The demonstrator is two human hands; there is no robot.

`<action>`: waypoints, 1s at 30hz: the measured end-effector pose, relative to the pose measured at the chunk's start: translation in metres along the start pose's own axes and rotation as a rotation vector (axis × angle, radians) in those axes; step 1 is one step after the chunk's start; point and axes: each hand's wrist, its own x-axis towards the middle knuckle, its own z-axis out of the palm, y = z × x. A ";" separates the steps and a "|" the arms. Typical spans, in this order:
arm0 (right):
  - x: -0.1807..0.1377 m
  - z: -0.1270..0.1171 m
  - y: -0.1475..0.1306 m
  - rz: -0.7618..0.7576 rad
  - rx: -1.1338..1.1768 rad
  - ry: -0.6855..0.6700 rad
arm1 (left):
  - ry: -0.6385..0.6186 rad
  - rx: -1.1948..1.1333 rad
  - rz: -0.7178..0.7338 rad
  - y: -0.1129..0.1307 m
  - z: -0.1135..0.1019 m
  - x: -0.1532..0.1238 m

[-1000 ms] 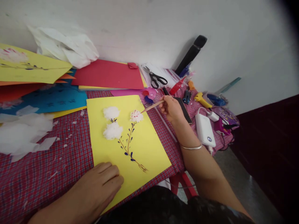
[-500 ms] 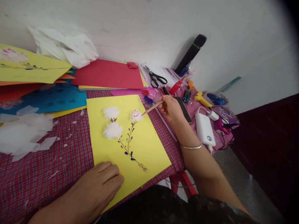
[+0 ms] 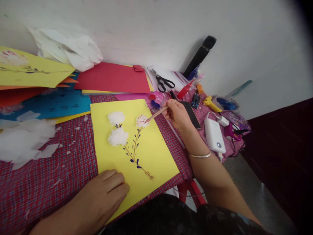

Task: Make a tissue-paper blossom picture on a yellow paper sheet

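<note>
A yellow sheet of paper [image 3: 156, 153] lies on the checked tablecloth, bearing painted brown stems with dark blue leaves. Two plain white fluffy blossoms, an upper one [image 3: 116, 118] and a lower one [image 3: 118, 136], sit on its left side. The right blossom [image 3: 141, 120] carries red marks. My right hand [image 3: 177, 113] is closed around a thin paintbrush [image 3: 157, 113], its tip at the red-marked blossom. My left hand [image 3: 107, 189] rests flat on the sheet's lower left, fingers out and holding nothing.
Behind the sheet are red paper [image 3: 112, 78], black-handled scissors [image 3: 162, 80] and a paint palette [image 3: 156, 99] with red and blue. White tissue scraps [image 3: 24, 140] lie left. A dark flat object [image 3: 192, 115], white power bank [image 3: 214, 135] and red bottle [image 3: 185, 89] stand right.
My right hand has shifted slightly left, bringing the brush tip from the right edge of the red-marked blossom further onto it. My left hand has stayed in place.
</note>
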 end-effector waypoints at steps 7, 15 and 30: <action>0.001 -0.003 0.005 -0.066 -0.022 -0.026 | -0.006 0.049 0.023 0.002 -0.001 0.000; 0.002 -0.002 0.008 -0.079 -0.009 -0.101 | 0.007 0.042 0.013 0.000 0.000 0.001; -0.030 0.007 -0.019 -0.468 -0.283 -0.215 | -0.004 0.006 -0.021 0.002 0.002 -0.001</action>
